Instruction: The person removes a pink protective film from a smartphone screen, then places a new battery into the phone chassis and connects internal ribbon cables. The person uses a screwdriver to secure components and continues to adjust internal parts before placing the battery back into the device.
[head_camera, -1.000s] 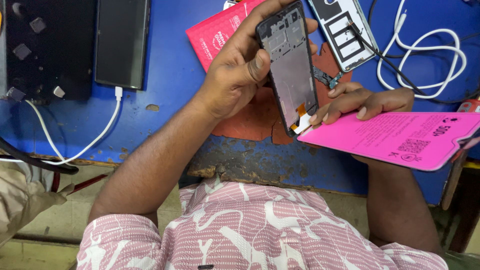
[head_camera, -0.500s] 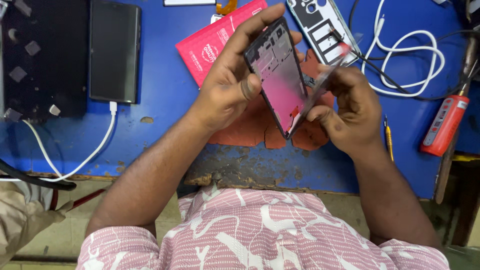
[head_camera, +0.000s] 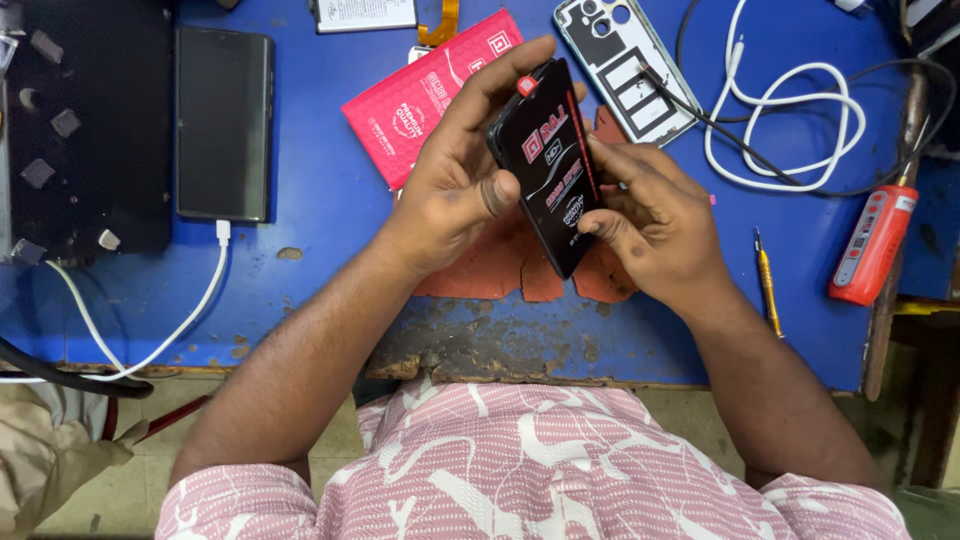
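Both hands held a black phone screen panel (head_camera: 553, 165) tilted above the blue tabletop (head_camera: 330, 260), its dark face covered by a protective film with red and white print. The left hand (head_camera: 462, 185) wrapped around the panel's left edge, thumb pressed on the face and fingers (head_camera: 510, 70) curled over its top end beside a small red tab. The right hand (head_camera: 655, 225) closed on the panel's right edge, fingertips (head_camera: 600, 150) touching the long side (whether they pinched the film or only the rim could not be told). Just beyond the left hand lay a red packet (head_camera: 405, 115), flat on the tabletop and partly hidden by the fingers. Beyond the right hand lay an opened phone back frame (head_camera: 625, 65), with a thin black cable crossing it. A coiled white cable (head_camera: 790, 125) rested farther out on the right hand's side, and a red tool (head_camera: 872, 245) lay well apart from that hand, with a slim yellow-handled screwdriver (head_camera: 766, 285) between the two. Under both hands sat a worn reddish mat (head_camera: 500, 265). Well away on the left hand's side a dark phone (head_camera: 224, 122) lay face up with a white charging cable (head_camera: 190, 310) plugged into its near end, next to a black block (head_camera: 85, 130).
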